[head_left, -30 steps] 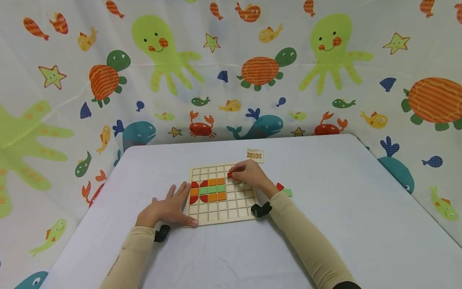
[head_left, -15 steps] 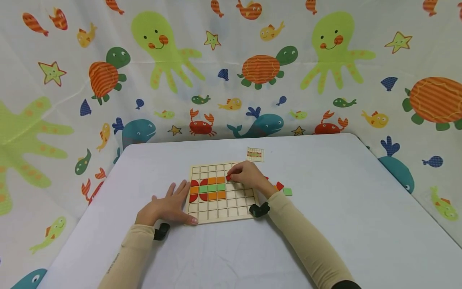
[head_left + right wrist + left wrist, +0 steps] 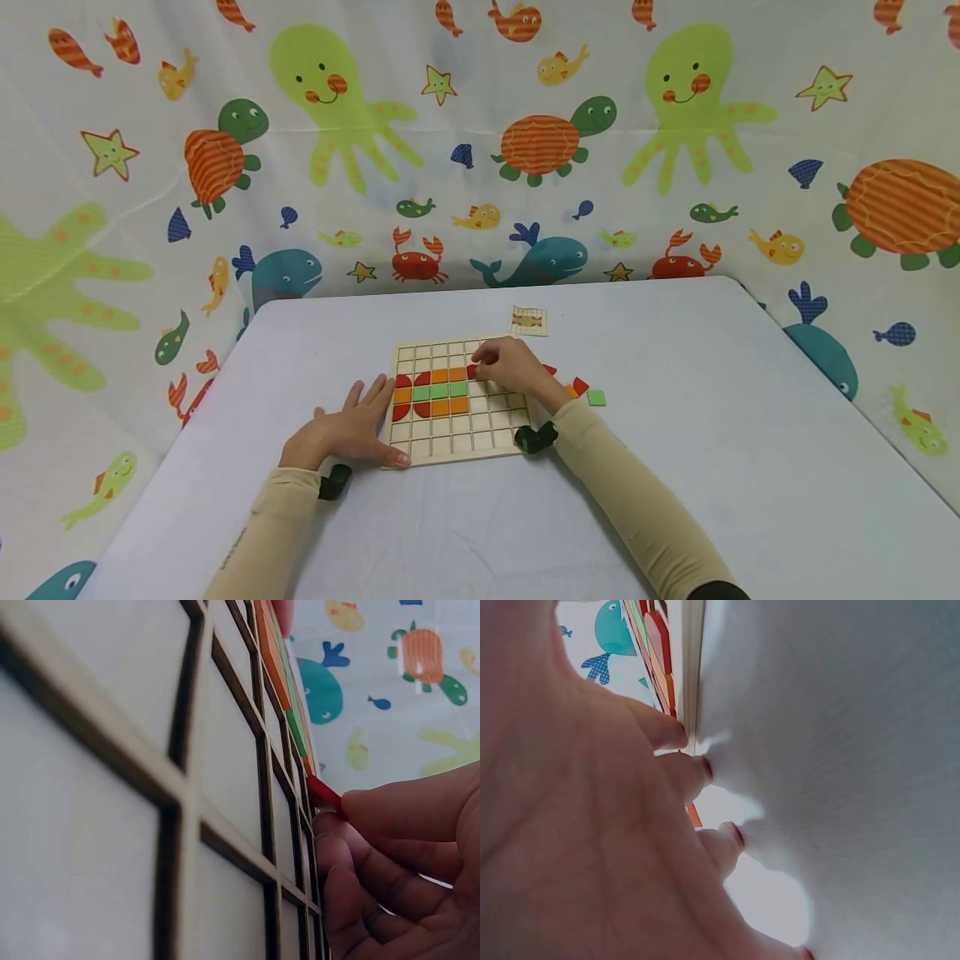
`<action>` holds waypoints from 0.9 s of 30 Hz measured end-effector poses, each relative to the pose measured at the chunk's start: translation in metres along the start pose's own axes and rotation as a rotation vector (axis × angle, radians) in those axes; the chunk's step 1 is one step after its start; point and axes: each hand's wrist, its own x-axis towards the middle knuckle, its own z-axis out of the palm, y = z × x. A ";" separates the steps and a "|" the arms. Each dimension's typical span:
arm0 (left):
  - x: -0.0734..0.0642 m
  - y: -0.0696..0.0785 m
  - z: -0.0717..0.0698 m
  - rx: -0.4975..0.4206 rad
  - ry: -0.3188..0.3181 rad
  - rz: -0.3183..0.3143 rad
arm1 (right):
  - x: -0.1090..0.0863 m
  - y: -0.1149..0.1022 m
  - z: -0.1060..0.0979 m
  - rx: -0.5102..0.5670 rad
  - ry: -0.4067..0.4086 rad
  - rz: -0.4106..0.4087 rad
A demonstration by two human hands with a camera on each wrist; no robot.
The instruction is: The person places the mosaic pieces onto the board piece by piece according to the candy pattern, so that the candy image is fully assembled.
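Observation:
A wooden grid board [image 3: 442, 433] lies on the white table. Orange square tiles [image 3: 450, 407], green square tiles [image 3: 439, 391] and red rounded tiles [image 3: 401, 412] fill several cells at its left and middle. My right hand [image 3: 513, 364] pinches a red tile [image 3: 324, 795] between thumb and fingertips, low over the cell right of the upper orange row. In the right wrist view that tile is tilted, one edge right at the grid. My left hand [image 3: 345, 429] is spread along the board's left side, its thumb on the near left corner and its fingertips at the left edge.
Behind the board lies a small pattern card [image 3: 529, 321]. Right of the board, partly behind my right wrist, are a loose green square tile [image 3: 596, 398], red tiles [image 3: 581, 387] and an orange tile [image 3: 572, 392]. A sea-animal curtain [image 3: 480, 167] hangs behind the table.
My right hand has shifted slightly toward me and lowered the red tile to the cell beside the upper orange row. More loose tiles show by its wrist. My left hand stays put.

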 end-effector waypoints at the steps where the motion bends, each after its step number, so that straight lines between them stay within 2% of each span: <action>1: 0.000 0.000 0.000 0.001 0.000 0.001 | 0.000 0.000 0.000 -0.006 0.002 -0.005; 21: -0.001 0.000 0.001 -0.022 -0.002 0.005 | -0.002 -0.001 0.001 -0.079 0.013 -0.035; 27: -0.002 0.000 0.000 -0.019 -0.001 0.009 | -0.009 0.003 -0.008 -0.009 0.014 -0.025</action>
